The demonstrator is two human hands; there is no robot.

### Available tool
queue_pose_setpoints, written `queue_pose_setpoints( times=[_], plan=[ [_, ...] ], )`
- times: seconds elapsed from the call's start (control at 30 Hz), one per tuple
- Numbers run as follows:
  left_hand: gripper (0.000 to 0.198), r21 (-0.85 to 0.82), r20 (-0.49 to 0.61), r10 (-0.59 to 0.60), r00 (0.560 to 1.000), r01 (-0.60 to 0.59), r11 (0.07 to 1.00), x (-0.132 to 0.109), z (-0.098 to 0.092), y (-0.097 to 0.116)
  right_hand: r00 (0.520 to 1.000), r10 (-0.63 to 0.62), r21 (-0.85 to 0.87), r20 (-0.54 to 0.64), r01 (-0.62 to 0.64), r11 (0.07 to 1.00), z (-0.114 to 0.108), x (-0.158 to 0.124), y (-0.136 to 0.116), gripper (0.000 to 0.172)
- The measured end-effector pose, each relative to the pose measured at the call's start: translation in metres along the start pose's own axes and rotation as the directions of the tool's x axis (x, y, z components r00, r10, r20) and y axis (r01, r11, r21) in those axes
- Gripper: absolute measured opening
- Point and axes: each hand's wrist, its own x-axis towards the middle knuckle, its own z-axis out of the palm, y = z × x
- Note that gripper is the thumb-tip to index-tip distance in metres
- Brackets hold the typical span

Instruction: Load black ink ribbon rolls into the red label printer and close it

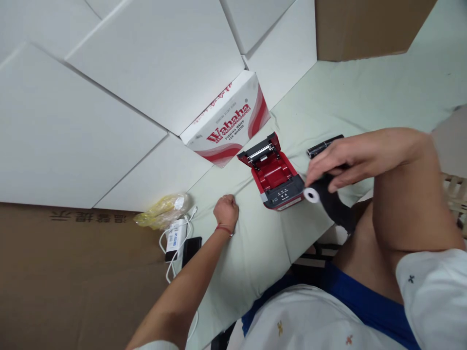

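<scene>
Broadly, we see white boxes (156, 63) stacked like a wall behind a table (262, 243) covered in pale green cloth, with brown cardboard (73, 272) at left and a brown box (365, 29) at upper right. Against the wall stands a white-and-red Wahaha carton (226, 124). Near it sits a red-and-black printer (275, 177), lid raised, red bay exposed. Our left hand (226, 211) rests on the cloth, loosely fisted; we cannot tell whether it grips anything. Leftward lies a crumpled yellow bag (162, 211). Our right hand (346, 158) seems to pinch a dark roll (323, 188), white at its end, just beside the printer, a strip hanging towards our leg. We judge the step in hand to be handling this roll near the open bay; the next move calls for a steady pinch and an untangled strip.
</scene>
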Motion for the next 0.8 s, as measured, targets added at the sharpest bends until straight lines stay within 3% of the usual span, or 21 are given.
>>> queue_pose_setpoints(
  times=[0.07,0.1,0.17,0.23,0.3,0.37,0.43,0.53,0.57,0.63,0.8],
  plan=[
    [0.025,-0.016,-0.003,-0.005,1.0,0.005,1.0,0.0,0.0,0.0,0.944,-0.257,0.088,0.209,0.243,0.966,0.01,0.016,-0.015,0.036],
    [0.025,-0.025,-0.006,-0.007,1.0,0.007,1.0,0.001,-0.001,0.001,0.921,-0.308,0.115,0.238,0.288,0.951,0.018,0.026,-0.022,0.039],
    [0.025,-0.047,-0.011,-0.012,1.0,0.011,0.999,0.002,-0.002,0.001,0.953,-0.245,0.045,0.179,0.241,0.969,0.033,0.048,-0.035,0.039],
    [0.023,-0.076,-0.013,-0.015,1.0,0.014,0.997,0.003,-0.003,0.002,0.989,-0.105,-0.102,0.108,0.116,0.988,0.046,0.064,-0.045,0.034],
    [0.025,-0.116,-0.021,-0.019,1.0,0.016,0.993,0.0,-0.006,0.006,0.997,0.013,-0.222,0.071,0.003,0.975,0.056,0.076,-0.052,0.03],
    [0.031,-0.242,-0.096,-0.013,0.995,-0.011,0.97,-0.011,-0.013,0.017,0.996,0.057,-0.279,0.067,-0.036,0.96,0.063,0.083,-0.056,0.026],
    [0.035,-0.436,-0.242,0.034,0.97,-0.14,0.889,-0.032,-0.025,0.035,0.998,0.046,-0.293,0.047,-0.03,0.956,0.067,0.089,-0.059,0.025],
    [0.041,-0.512,-0.399,0.319,0.86,-0.497,0.701,-0.067,-0.05,0.069,1.0,0.025,-0.318,0.013,-0.02,0.948,0.069,0.097,-0.061,0.031],
    [0.045,-0.508,-0.406,0.392,0.826,-0.56,0.654,-0.076,-0.058,0.08,1.0,0.024,-0.328,0.009,-0.02,0.945,0.07,0.099,-0.061,0.034],
    [0.052,-0.512,-0.362,0.484,0.796,-0.604,0.611,-0.089,-0.071,0.097,1.0,0.027,-0.34,0.005,-0.024,0.94,0.069,0.103,-0.061,0.039],
    [0.053,-0.469,-0.259,0.513,0.818,-0.571,0.674,-0.096,-0.081,0.111,0.999,0.034,-0.368,-0.004,-0.033,0.929,0.068,0.106,-0.061,0.04]
  ],
)
